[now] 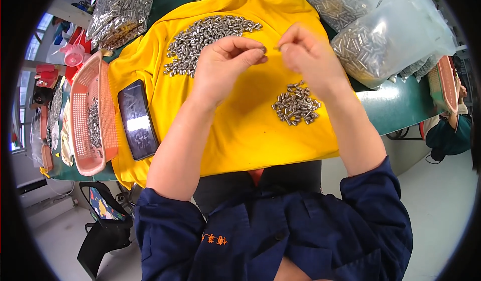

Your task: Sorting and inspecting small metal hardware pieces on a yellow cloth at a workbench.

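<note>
Above the yellow cloth (240,125) spread on the green table (401,110), my left hand (225,60) and right hand (305,55) each pinch a tiny silver metal piece (276,48) fingertip to fingertip, so I judge it best to keep them level and aligned. The pink plastic basket (80,120) holds a few cylinders, and the clear plastic bags (386,35) bulge with more.

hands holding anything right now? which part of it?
Both hands, left hand and right hand, meet above the yellow cloth, pinching a tiny metal piece between the fingertips. It is too small to tell which part each hand grips.
</note>
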Tool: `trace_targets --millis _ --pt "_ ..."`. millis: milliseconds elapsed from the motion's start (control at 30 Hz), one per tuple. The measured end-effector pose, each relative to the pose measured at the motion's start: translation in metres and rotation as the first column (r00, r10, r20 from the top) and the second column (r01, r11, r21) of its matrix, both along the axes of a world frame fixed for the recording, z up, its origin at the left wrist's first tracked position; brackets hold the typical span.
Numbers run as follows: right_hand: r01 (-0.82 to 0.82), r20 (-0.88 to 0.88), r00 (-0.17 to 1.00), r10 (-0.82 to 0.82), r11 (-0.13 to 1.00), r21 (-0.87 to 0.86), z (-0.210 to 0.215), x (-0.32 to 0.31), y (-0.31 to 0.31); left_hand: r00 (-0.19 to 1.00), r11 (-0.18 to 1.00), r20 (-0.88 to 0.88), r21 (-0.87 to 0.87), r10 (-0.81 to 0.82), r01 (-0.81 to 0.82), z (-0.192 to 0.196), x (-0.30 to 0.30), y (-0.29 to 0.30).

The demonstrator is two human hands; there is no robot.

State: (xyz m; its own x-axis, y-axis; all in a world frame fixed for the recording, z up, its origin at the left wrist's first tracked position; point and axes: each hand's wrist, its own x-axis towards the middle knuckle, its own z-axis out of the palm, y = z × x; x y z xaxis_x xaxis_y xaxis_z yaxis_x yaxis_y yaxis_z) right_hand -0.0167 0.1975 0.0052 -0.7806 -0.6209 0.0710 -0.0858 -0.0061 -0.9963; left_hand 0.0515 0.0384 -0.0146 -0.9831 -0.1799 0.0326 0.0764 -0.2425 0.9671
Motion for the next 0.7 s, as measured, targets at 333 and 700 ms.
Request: trace_targets --millis 333,700 --pt "0.231 -0.074 0.967 -0.245 0.961 -0.153 0.004 -0.018 0.010 0.986 0.844 -0.155 -0.535 -0.068 -0.026 0.004 -0.003 0.011" --pt "0.261 -0.387 0.882 -0.270 0.962 -0.076 0.003 -0.015 0.008 0.973 -0.057 -0.038 -0.997 -0.229 -0.053 0.001 -0.097 -0.029"
